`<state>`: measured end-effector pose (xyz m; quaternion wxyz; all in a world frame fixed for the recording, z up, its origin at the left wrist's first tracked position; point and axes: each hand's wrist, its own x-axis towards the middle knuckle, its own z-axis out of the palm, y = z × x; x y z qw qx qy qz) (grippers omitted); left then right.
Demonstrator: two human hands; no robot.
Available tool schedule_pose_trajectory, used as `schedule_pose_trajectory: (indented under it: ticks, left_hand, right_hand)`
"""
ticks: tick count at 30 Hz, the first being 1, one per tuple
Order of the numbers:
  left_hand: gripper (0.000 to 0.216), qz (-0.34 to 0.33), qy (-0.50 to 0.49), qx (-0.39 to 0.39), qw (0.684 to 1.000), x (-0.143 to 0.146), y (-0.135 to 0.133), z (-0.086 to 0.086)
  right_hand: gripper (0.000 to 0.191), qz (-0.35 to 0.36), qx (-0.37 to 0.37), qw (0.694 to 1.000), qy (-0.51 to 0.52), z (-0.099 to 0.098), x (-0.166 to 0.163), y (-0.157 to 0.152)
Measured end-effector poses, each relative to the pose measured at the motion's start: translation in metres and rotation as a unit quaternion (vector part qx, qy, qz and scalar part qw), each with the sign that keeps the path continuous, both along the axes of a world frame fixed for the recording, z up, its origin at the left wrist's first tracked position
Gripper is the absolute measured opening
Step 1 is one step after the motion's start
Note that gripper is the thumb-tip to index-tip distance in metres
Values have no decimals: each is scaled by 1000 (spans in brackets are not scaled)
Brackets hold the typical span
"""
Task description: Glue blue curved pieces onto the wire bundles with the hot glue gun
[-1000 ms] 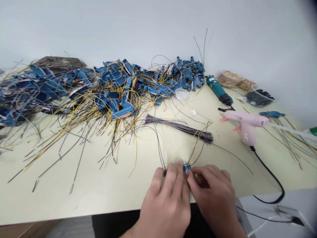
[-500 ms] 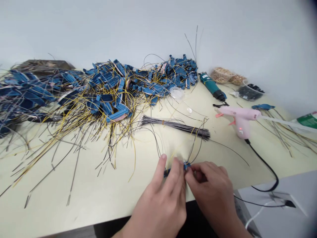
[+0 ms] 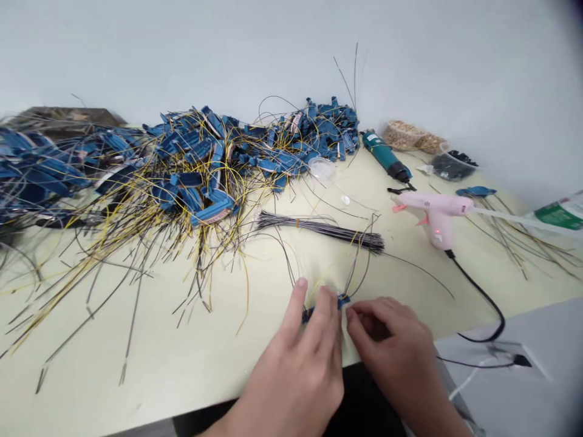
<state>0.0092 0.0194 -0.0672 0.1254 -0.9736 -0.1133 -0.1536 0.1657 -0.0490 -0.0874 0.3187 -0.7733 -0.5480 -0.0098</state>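
Note:
A small blue plastic part with black and yellow wires lies near the table's front edge, mostly covered by my fingers. My left hand holds it down, one finger on either side of its visible left end. Just off the part's right end is my right hand, thumb and forefinger pinched together. Whatever may be between those fingertips is too small to make out. Black wires loop up from the part toward a tied bundle of thin grey wires lying behind it.
A large heap of wired blue plastic parts spreads over the back and left. To the right lie a pink glue gun with a black cord, a teal power tool and a tub of black pieces. A clear lid sits behind the bundle.
My right hand has drawn slightly to the right, away from the blue part's end. My left hand stays on the part. The view has shifted a little.

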Motion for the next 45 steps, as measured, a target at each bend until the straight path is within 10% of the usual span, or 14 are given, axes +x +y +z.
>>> schedule_pose_trajectory:
  ticks: [45]
  left_hand:
    - [43, -48, 21, 0, 999, -4, 4, 1]
  right_hand:
    - [20, -76, -35, 995, -45, 2, -13, 10]
